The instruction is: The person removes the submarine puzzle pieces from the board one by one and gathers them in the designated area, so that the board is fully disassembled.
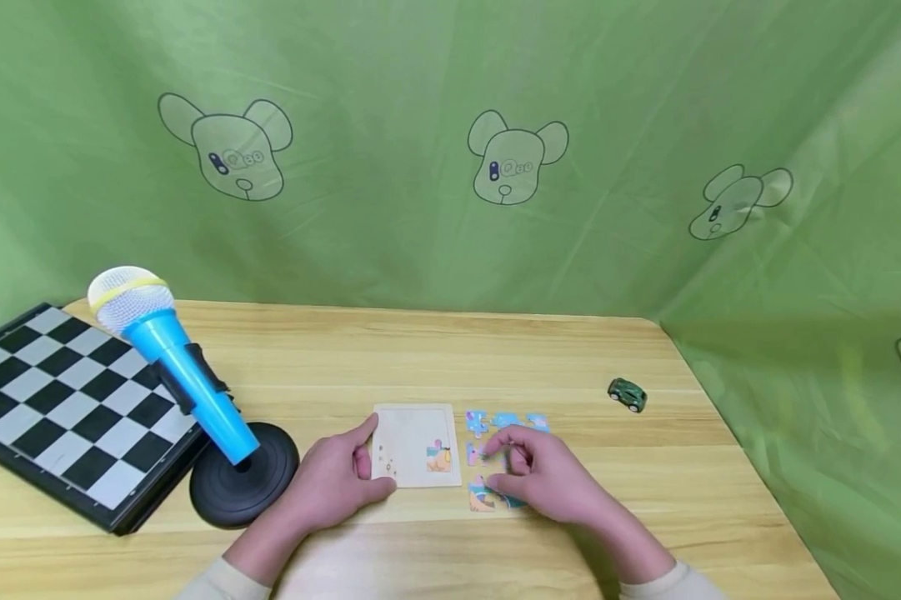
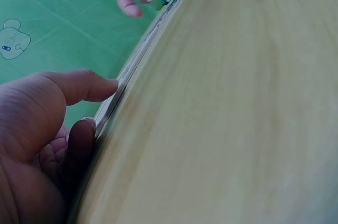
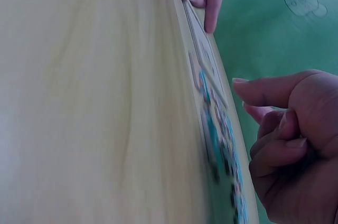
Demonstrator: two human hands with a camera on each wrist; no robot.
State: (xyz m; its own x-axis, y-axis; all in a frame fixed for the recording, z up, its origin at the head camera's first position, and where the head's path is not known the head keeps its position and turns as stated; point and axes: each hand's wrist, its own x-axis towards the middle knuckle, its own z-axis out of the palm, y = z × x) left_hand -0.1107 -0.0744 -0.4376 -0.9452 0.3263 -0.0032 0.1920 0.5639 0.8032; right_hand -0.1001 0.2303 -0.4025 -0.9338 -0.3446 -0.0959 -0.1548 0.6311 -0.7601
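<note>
My left hand (image 1: 337, 475) grips the left side of a pale, square puzzle board (image 1: 405, 429), index finger near the upper corner and thumb at the lower edge. A jigsaw piece with pink and orange print (image 1: 439, 458) lies in the board's lower right. Just right of the board, my right hand (image 1: 543, 475) hovers over several loose blue and orange jigsaw pieces (image 1: 482, 497), partly hiding them. Its thumb and index finger stand apart with nothing between them. The right wrist view shows the right hand's (image 3: 296, 134) other fingers bent, above the row of pieces (image 3: 214, 129).
A blue toy microphone (image 1: 195, 392) leans on a round black base (image 1: 244, 492) to the left. Beside it lies a black-and-white chessboard (image 1: 82, 400). A small green toy car (image 1: 627, 395) stands at the right. Green cloth (image 1: 390, 233) hangs behind the wooden table (image 1: 390, 350).
</note>
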